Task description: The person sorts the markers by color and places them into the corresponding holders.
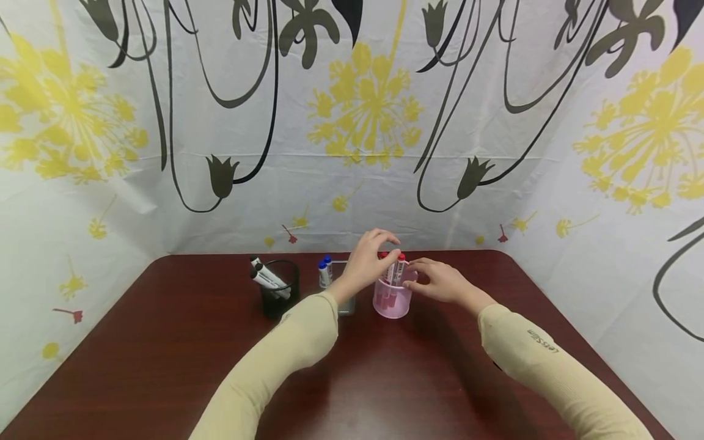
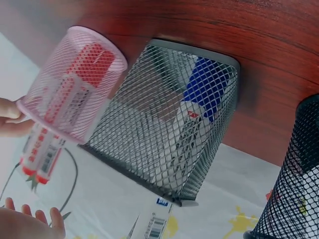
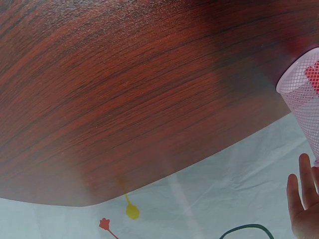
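A pink mesh pen holder stands toward the table's far side with red-capped whiteboard markers upright in it. My right hand holds its rim from the right, thumb in front and fingers behind. Over the holder, beside the red caps, hovers my left hand, its fingers spread and holding nothing. In the left wrist view, the left fingers are apart from the red markers. Part of the right hand shows at the right wrist view's edge, by the pink rim.
Left of the pink holder stands a grey square mesh holder with blue-capped markers, partly behind my left forearm. Farther left is a black round mesh holder with black-capped markers leaning in it. A patterned cloth hangs behind the table.
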The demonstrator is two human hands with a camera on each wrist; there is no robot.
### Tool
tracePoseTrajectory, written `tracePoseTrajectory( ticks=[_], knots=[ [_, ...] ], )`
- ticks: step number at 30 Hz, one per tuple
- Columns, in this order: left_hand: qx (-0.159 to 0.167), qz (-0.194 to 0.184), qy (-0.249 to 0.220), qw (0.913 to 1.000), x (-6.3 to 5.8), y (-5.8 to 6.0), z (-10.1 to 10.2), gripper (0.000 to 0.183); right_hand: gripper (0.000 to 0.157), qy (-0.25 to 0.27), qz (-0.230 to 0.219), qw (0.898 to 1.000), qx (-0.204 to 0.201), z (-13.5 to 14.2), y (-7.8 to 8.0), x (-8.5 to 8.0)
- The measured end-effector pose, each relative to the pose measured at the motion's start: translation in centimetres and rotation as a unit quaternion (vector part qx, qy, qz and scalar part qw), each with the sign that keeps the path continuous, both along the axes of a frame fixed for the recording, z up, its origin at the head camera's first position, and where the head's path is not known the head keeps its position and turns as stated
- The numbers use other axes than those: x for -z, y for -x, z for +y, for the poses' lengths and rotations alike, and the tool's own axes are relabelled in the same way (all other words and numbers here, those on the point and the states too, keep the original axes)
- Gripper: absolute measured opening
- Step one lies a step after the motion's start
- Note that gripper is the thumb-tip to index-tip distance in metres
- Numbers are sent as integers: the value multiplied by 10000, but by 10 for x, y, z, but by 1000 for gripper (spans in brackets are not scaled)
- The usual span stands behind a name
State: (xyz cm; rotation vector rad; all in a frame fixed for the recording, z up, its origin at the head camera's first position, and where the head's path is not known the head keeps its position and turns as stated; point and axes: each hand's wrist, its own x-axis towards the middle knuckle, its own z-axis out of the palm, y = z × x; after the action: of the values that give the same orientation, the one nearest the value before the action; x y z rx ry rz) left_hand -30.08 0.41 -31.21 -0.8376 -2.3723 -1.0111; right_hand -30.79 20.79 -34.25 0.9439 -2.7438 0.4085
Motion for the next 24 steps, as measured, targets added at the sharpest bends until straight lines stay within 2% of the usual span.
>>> tracePoseTrajectory(
  ticks=[6,12,15,20,24],
  knots=[
    [517,347,-384,9973,-4,-14,-12,13,51,3,40,10000,12,1,1,1],
    [694,283,-645,9951,-2,-36,-37,13,54,-3,44,9999,120,2,2,3],
    [641,370,-706,9948,0,-47,-54,13,57,40,56,9996,284,5,1,3],
    [448,593,-754,9944,3,-58,-87,23,54,296,261,9973,623,13,-2,1],
    [120,683,-689,9952,4,-63,-115,36,52,472,553,9940,816,19,-6,-3]
  ],
)
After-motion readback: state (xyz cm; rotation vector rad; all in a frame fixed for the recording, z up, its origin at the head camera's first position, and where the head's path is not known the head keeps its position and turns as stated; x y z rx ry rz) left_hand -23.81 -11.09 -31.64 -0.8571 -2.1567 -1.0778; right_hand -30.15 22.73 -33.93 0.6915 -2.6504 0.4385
